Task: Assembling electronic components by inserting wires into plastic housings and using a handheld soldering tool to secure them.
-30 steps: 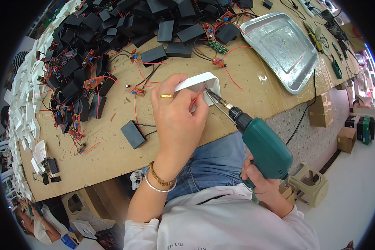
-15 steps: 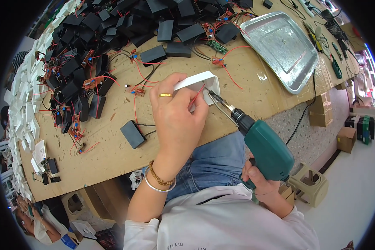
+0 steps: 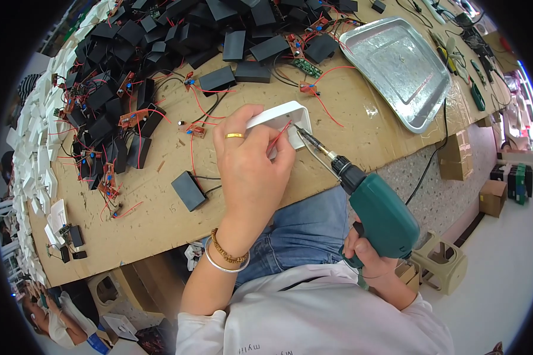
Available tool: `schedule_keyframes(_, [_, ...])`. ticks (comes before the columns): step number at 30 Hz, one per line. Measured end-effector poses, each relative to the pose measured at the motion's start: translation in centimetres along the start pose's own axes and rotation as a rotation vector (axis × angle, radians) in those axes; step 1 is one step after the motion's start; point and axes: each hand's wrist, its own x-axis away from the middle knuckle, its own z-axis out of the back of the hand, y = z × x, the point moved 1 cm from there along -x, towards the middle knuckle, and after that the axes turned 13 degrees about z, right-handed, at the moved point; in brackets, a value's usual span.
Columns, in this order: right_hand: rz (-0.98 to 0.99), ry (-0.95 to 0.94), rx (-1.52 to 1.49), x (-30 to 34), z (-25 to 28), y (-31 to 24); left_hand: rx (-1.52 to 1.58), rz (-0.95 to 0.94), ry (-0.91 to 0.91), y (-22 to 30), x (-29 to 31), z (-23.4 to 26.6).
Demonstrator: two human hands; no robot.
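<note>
My left hand grips a white plastic housing above the table, its open side toward me. The same fingers pinch a thin red wire at the housing's mouth. In my right hand is a green pistol-shaped soldering gun, its handle wrapped by the fingers. The gun's metal tip and a curved feed tube reach into the housing, close to the wire's end; whether they touch cannot be made out. A black box with black leads lies beside my left wrist.
Black boxes and brown circuit boards with red wires pile up at the far left. White housings line the left edge. A metal tray sits far right, near pliers. A black cord hangs beyond the table edge.
The soldering gun has shifted very slightly toward the lower right, its tip still inside the housing. My left hand keeps its hold and hardly moves.
</note>
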Motion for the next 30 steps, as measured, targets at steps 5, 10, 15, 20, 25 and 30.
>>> schedule_keyframes(5, [-0.006, 0.015, -0.052, 0.0, 0.1, 0.3, -0.038, -0.048, -0.006, 0.4, 0.1, 0.3])
schedule_keyframes(10, [0.085, -0.031, -0.008, 0.2, 0.4, 0.6, -0.064, -0.059, -0.016, 0.1, 0.1, 0.3])
schedule_keyframes(15, [0.077, -0.054, 0.023, 0.1, 0.5, 1.1, -0.031, -0.060, -0.023, 0.6, 0.3, 0.4])
schedule_keyframes(20, [0.043, -0.058, 0.034, 0.0, 0.4, 1.2, -0.085, -0.082, 0.010, 0.4, 0.3, 0.0])
schedule_keyframes(25, [0.110, -0.098, 0.082, 0.1, 0.7, 1.5, -0.206, -0.113, 0.053, 0.2, 0.3, -0.4])
schedule_keyframes(30, [0.115, -0.102, 0.067, 0.2, 0.8, 1.7, -0.268, -0.125, 0.054, 0.6, 0.3, -0.4])
